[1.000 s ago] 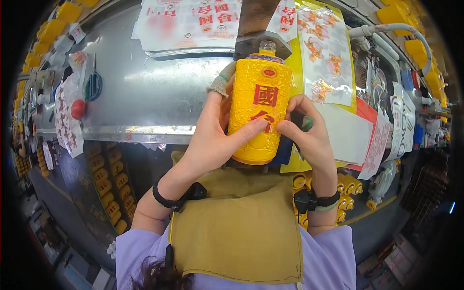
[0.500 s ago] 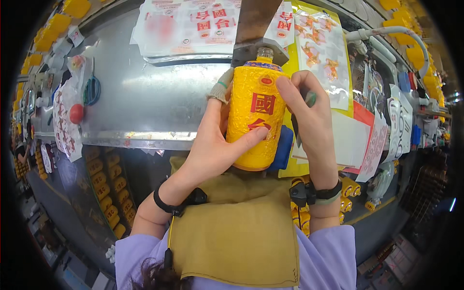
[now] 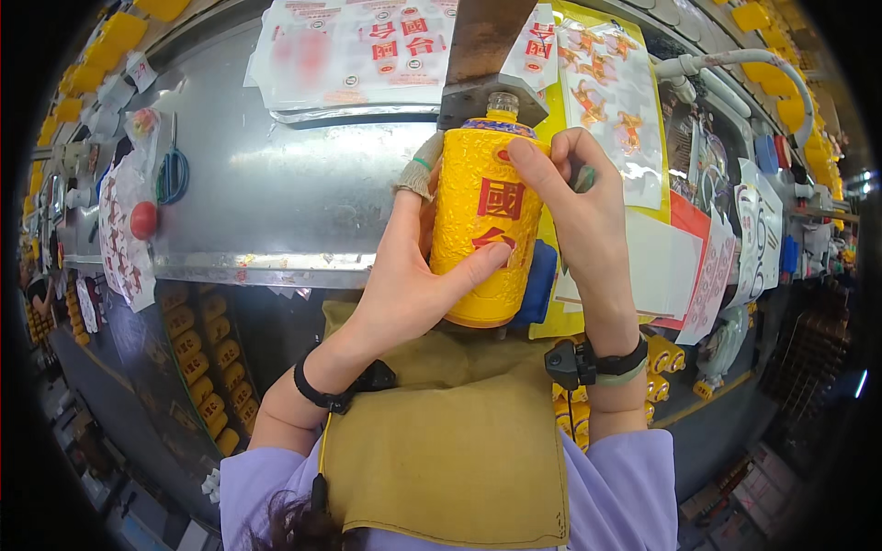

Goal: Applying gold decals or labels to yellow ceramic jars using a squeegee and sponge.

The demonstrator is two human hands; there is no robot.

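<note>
A yellow embossed bottle (image 3: 459,211) with red characters, a blue patterned shoulder and a clear glass neck leans with its neck against a metal bracket (image 3: 491,92). My left hand (image 3: 404,285) is wrapped round its left side, thumb on the lower red character; a knitted cover with a green band sits on a fingertip. At the upper right of the bottle, my right hand (image 3: 583,202) presses its thumb on the small red emblem. A slim tool with a green end (image 3: 584,179) is tucked among its curled fingers; most of it is hidden.
Sticker sheets with red characters (image 3: 358,55) lie at the back of the metal bench (image 3: 257,184). Blue-handled scissors (image 3: 172,174) and a red ball (image 3: 143,220) are at left. Orange-figured sticker sheets (image 3: 616,101) and white cards (image 3: 661,266) lie at right. A blue block (image 3: 537,285) sits beside the bottle.
My right thumb has shifted left, from the bottle's upper right edge onto the emblem, which it now partly covers. My left hand keeps its hold on the bottle.
</note>
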